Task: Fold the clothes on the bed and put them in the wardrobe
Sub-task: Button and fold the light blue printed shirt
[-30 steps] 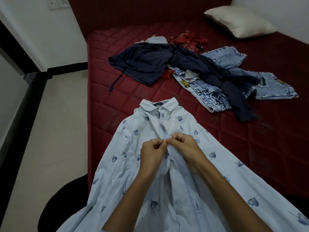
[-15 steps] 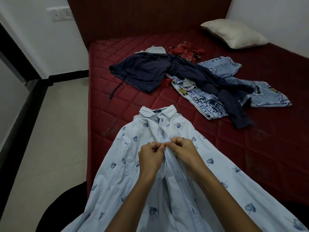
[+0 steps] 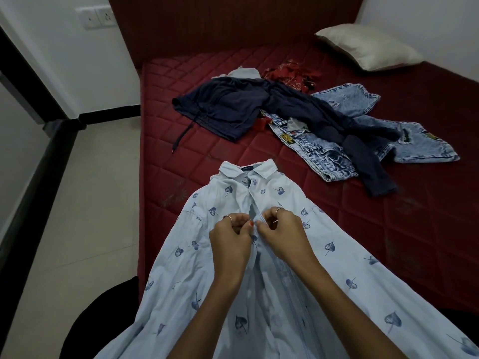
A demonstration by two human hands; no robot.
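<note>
A pale blue shirt (image 3: 298, 275) with a dark blue leaf print lies front side up on the near part of the bed (image 3: 414, 242), collar toward the headboard and lower part running toward the person and off the bottom of the view. Both hands work at the front button strip, below the collar. The left hand (image 3: 230, 244) has its fingers curled and pinches the left edge of the strip between thumb and fingertips; a ring shows on one finger. The right hand (image 3: 281, 234) has its fingers curled as well and pinches the right edge of the strip, directly beside the left hand, so that the thumbs nearly meet; it also carries a ring. Whether a button sits between the fingertips cannot be told. Farther up the bed lies a loose heap of unfolded clothes: a dark navy garment (image 3: 228, 110) with a drawstring, spread across light washed jeans (image 3: 331, 156), with a second denim piece (image 3: 420, 143) to the right of it. A red patterned cloth (image 3: 287, 73) and a small pale cloth (image 3: 243, 73) lie just behind the heap. A cream pillow (image 3: 368, 46) rests at the far right corner of the bed, well apart from the clothes. The bed has a dark red quilted cover. A tiled floor (image 3: 85, 203) runs along the left side, and a wall socket (image 3: 99, 18) sits on the white wall.
</note>
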